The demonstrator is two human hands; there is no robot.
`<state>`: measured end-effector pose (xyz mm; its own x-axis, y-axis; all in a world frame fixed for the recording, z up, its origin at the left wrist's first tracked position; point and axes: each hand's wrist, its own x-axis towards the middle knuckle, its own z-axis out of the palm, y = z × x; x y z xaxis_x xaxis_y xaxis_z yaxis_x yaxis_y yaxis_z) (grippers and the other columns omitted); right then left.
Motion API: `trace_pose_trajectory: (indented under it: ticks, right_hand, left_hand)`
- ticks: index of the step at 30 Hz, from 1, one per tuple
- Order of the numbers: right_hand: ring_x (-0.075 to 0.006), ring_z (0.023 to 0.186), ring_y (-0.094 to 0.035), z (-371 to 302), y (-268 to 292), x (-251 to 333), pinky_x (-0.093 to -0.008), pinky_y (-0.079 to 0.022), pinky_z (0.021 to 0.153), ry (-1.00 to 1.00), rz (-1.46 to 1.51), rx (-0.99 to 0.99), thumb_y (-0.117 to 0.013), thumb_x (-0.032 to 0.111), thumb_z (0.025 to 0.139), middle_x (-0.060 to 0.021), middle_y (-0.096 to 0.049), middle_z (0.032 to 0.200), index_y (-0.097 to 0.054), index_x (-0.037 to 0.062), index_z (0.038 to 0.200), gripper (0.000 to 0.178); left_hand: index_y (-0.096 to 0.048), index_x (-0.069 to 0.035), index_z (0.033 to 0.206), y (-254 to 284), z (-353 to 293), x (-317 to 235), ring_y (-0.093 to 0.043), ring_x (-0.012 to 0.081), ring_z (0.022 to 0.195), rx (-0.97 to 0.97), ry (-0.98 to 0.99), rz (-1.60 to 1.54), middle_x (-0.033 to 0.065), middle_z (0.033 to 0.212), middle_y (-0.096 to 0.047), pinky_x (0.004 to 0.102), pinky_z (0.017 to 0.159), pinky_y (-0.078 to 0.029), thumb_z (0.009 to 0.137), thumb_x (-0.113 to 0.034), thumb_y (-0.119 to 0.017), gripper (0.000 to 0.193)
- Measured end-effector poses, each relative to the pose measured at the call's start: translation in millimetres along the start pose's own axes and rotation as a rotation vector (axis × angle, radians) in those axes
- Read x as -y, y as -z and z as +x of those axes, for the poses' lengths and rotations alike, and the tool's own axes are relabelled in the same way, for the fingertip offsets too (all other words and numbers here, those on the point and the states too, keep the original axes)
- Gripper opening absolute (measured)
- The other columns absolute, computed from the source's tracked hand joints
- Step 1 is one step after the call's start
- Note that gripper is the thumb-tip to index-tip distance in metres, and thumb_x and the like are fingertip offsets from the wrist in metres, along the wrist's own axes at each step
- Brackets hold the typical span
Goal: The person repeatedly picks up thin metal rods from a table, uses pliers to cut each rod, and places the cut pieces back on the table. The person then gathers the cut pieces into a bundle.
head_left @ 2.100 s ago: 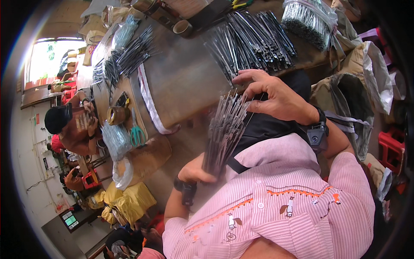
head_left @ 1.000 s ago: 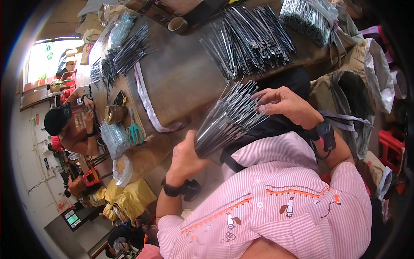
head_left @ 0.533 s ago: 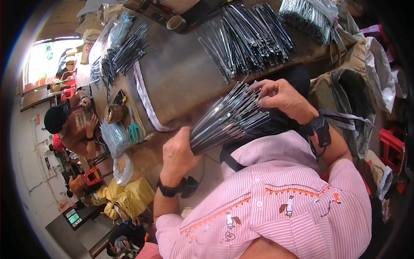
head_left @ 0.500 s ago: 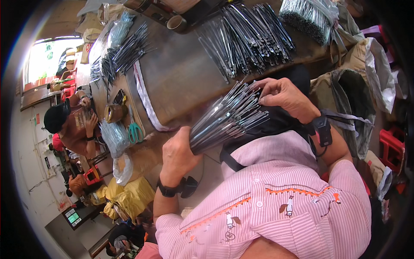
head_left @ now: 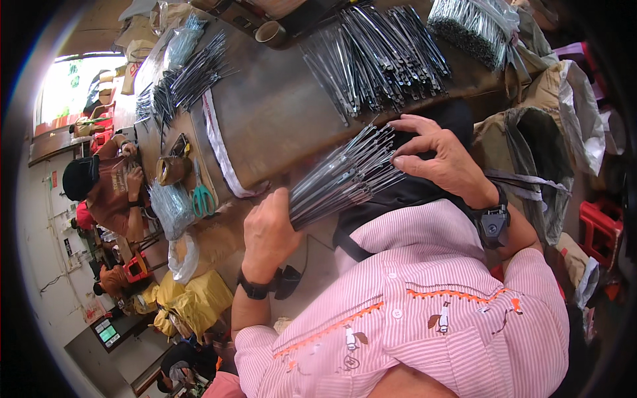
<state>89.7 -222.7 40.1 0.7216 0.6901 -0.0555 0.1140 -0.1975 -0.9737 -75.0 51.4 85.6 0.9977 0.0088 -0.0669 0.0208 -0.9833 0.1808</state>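
My left hand [head_left: 269,232] is closed round the lower end of a bundle of thin metal rods [head_left: 345,176], which fans out toward the upper right. The rods are silvery and dark, and many end in small rings or flattened eyes. At the fanned tips is my right hand [head_left: 438,154], its thumb and fingers curved apart, with a gap between them. Its fingertips are close to or touching the outermost rod ends; I cannot make out any rod held in it. The bundle hangs in front of my body, by the table's near edge.
On the brown table [head_left: 279,119] lie a wide row of similar rods [head_left: 391,60], a bagged bundle [head_left: 471,30] and another pile [head_left: 199,69]. Teal-handled scissors [head_left: 203,199] and a white strap [head_left: 222,146] lie leftward. A co-worker [head_left: 113,186] sits at the left; open sacks [head_left: 537,152] stand at the right.
My right hand's fingers have spread; the thumb and index finger are farther apart than before. My left hand still grips the bundle, with only a slight shift.
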Motion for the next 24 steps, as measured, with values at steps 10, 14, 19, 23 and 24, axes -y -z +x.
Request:
trace_pose_trajectory:
  ticks: [10, 14, 19, 23, 24]
  right_hand:
    - [-0.0314, 0.129, -0.043, -0.3, -18.3, -1.1, -0.0383, -0.027, 0.110, -0.006, 0.081, -0.009, -0.073, 0.018, 0.075, -0.0185, -0.056, 0.129, -0.075, 0.0022, 0.087, 0.020]
    - [-0.0324, 0.131, -0.040, 1.0, -20.3, -3.4, -0.0424, -0.025, 0.111, -0.003, 0.082, -0.034, -0.073, 0.017, 0.075, -0.0178, -0.055, 0.132, -0.075, 0.0031, 0.086, 0.018]
    - [-0.0323, 0.131, -0.041, 2.7, -17.3, -5.0, -0.0425, -0.025, 0.111, -0.002, 0.096, -0.040, -0.072, 0.016, 0.077, -0.0168, -0.055, 0.133, -0.074, 0.0024, 0.085, 0.016]
    - [-0.0311, 0.132, -0.041, 1.6, -7.5, -3.3, -0.0417, -0.027, 0.110, -0.023, 0.071, -0.126, -0.071, 0.014, 0.078, -0.0160, -0.057, 0.130, -0.073, 0.0009, 0.084, 0.014]
    - [-0.0309, 0.132, -0.041, 1.2, -3.8, -2.8, -0.0417, -0.027, 0.110, -0.026, 0.091, -0.142, -0.071, 0.013, 0.078, -0.0158, -0.057, 0.130, -0.073, 0.0006, 0.083, 0.014]
  left_hand:
    - [-0.053, -0.002, 0.111, -3.0, -3.4, -1.6, -0.063, 0.0362, 0.084, 0.036, 0.037, 0.004, 0.0169, 0.087, -0.063, 0.0418, 0.073, -0.049, 0.057, -0.006, -0.077, 0.059]
    - [-0.052, -0.002, 0.112, -4.9, -2.3, -1.4, -0.063, 0.0364, 0.084, 0.045, 0.033, -0.015, 0.0174, 0.087, -0.063, 0.0420, 0.072, -0.049, 0.057, -0.007, -0.077, 0.061]
    - [-0.052, -0.004, 0.096, -7.3, 0.5, -3.7, -0.060, 0.0360, 0.074, 0.007, 0.008, -0.077, 0.0147, 0.080, -0.059, 0.0423, 0.066, -0.048, 0.062, -0.005, -0.072, 0.040]
    - [-0.052, -0.004, 0.096, -5.9, -0.6, -3.4, -0.060, 0.0360, 0.074, -0.001, 0.030, -0.077, 0.0147, 0.080, -0.059, 0.0421, 0.065, -0.048, 0.061, -0.005, -0.072, 0.040]
    - [-0.052, -0.004, 0.096, -5.3, -1.1, -3.0, -0.060, 0.0359, 0.074, -0.001, 0.030, -0.073, 0.0146, 0.080, -0.059, 0.0421, 0.065, -0.048, 0.061, -0.005, -0.072, 0.040]
